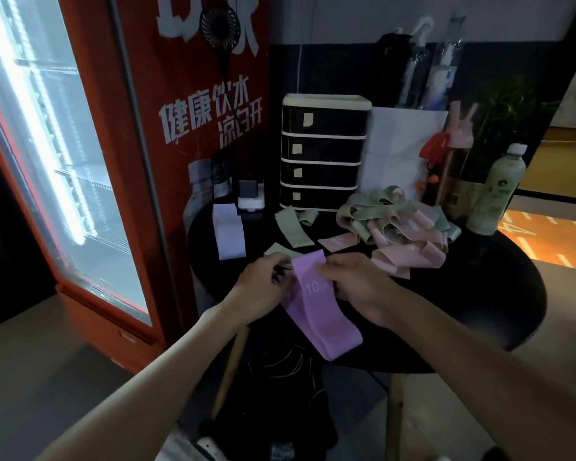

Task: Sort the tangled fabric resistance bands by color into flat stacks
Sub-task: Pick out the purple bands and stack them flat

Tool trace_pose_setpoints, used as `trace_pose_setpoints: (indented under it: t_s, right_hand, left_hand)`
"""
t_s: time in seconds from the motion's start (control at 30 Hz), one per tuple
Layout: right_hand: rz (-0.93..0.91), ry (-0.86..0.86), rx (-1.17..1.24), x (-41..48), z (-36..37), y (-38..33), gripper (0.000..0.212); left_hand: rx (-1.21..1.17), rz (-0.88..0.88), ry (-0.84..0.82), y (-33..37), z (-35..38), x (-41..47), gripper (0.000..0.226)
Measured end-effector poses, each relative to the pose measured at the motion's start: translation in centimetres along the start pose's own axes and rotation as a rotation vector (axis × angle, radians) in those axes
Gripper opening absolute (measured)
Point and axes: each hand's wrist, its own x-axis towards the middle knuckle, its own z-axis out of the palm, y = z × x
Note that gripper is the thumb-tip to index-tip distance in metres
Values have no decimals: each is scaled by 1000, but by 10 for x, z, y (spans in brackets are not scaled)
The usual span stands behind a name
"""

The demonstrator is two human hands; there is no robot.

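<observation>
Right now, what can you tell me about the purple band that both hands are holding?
The purple band is a wide, flat loop of matte, woven-looking fabric, lilac in colour, with a pale "10" printed near its upper end. It is flattened, untwisted, and runs diagonally toward the near edge of the black table, where its lower end seems to rest. The left hand and the right hand pinch its upper end from either side.

Am holding purple band (pixel 316 301) over black round table (pixel 499 294), left hand (pixel 263 287) and right hand (pixel 356 287) gripping edges; tangled green-pink pile (pixel 399 227) lying behind, possibly touching drawer unit (pixel 323 151).
</observation>
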Motion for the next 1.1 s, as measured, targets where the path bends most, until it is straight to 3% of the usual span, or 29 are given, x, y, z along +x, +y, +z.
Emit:
trace_pose_setpoints:
  t_s: [0.1,0.17,0.23,0.3,0.43,0.53,0.67,0.73,0.83,0.9,1.03,1.1]
  right_hand:
    - [4,31,-20,7,2,7,21]
    - [-2,37,-23,9,2,9,21]
    - [-12,41,-20,12,2,11,21]
    - [-14,30,-43,15,3,12,22]
    - [-26,21,-124,24,11,18,27]
    - [-56,32,-222,28,17,19,31]
    - [-135,72,-367,31,23,22,38]
    - [-165,75,-374,29,22,23,40]
    - [-107,78,-298,23,16,19,27]
    - [-37,15,-266,16,12,15,37]
    - [-81,71,-576,-6,-2,16,27]
    - [-61,25,-728,-24,-9,21,38]
  left_hand:
    - [-17,26,24,-6,4,4,29]
    - [-74,41,83,-6,6,4,16]
    - [-150,45,126,-7,9,4,26]
    - [-195,42,143,-9,8,2,21]
    - [-119,38,63,-18,0,1,37]
    - [-134,35,15,-17,-8,1,33]
    - [-275,-117,-25,-11,-12,7,23]
    - [-228,-39,-57,-12,-11,10,20]
    - [-117,33,-46,-17,-8,11,17]
    - [-101,23,4,-20,-6,13,11]
    - [-96,-6,30,-18,-1,14,26]
    - [-52,-19,-27,-17,-4,16,32]
